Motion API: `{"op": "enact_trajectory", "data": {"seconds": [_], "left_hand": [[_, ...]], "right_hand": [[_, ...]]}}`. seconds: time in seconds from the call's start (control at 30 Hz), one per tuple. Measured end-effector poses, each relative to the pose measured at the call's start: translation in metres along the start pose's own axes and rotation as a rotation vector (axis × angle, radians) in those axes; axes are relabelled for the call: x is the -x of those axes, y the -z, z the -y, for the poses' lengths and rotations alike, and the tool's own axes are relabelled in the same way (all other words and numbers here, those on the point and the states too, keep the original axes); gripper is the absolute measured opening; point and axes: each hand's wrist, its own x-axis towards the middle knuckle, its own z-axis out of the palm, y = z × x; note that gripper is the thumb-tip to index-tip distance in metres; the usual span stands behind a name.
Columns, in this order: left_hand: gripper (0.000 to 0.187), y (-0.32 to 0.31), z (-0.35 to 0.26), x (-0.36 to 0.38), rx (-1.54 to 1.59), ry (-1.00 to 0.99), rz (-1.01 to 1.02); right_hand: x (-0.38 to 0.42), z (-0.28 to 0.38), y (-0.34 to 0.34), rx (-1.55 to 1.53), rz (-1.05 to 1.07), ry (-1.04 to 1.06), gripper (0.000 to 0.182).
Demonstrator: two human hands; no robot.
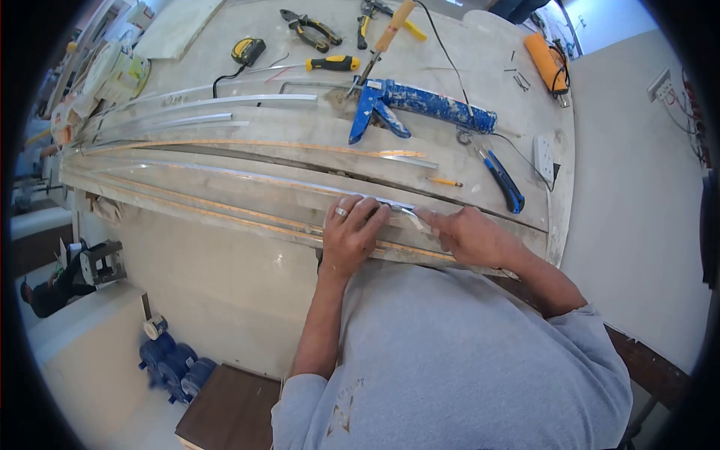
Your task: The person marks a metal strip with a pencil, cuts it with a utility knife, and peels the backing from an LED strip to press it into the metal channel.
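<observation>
My left hand [354, 231], with a ring on one finger, is closed over a long thin silver metal strip [262, 177] near its right end and presses it to the table. My right hand [474, 237] is at that end, index finger stretched along it and the other fingers curled. A small pale piece shows under the right fingers; what they grip is mostly hidden. Beside the hands, long yellow-orange strips [210, 204] run along the table's near edge. A pencil [445, 181] and a blue utility knife [502, 181] lie beyond the right hand.
A blue caulking gun [435, 103] lies across the worktable [247, 15]. Pliers [311, 31], a screwdriver [332, 64], a tape measure [247, 51] and an orange tool [546, 64] with a cord are farther back. More metal strips [277, 98] lie left. A power socket [544, 157] sits right.
</observation>
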Motion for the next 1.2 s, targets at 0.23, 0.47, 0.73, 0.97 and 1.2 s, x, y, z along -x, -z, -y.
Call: {"op": "enact_trajectory", "data": {"seconds": [0.23,0.47,0.73,0.97,1.2], "left_hand": [[0.034,0.003,0.004,0.002,0.018,0.021,-0.008],[0.03,-0.002,0.006,0.012,-0.014,0.025,-0.035],[0.029,-0.008,0.009,0.013,0.017,0.038,-0.072],[0.03,-0.036,0.018,0.049,-0.015,0.096,0.14],[0.031,-0.021,0.025,0.017,0.095,-0.014,-0.076]], "right_hand": [[-0.007,-0.002,-0.007,0.016,-0.009,-0.009,0.059],[-0.01,-0.003,-0.028,0.003,-0.148,0.023,0.049],[-0.015,0.009,-0.033,0.13,-0.066,-0.109,0.017],[-0.02,-0.001,-0.014,0.149,-0.007,-0.036,0.018],[-0.033,-0.004,0.008,-0.426,0.099,-0.321,0.022]]}}
